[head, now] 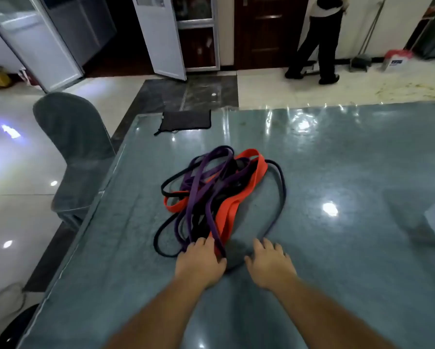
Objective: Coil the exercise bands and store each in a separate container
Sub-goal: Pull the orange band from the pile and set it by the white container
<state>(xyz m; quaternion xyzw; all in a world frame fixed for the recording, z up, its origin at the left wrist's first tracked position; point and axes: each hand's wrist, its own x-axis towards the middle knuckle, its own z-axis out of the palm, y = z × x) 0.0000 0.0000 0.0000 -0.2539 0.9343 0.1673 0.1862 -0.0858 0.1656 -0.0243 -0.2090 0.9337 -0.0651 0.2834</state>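
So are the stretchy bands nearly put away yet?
Not yet. Nothing is done: the orange band, purple band and thin black band lie tangled in one heap on the table. In hand: the left hand grips strands at the heap's near edge, while the right hand rests open beside it. Left: untangling, coiling and storing each; the black pouch lies flat, unused.

Three tangled bands — one orange band (246, 177), one purple band (206, 182), one black band (279, 197) — one pouch (186, 119).
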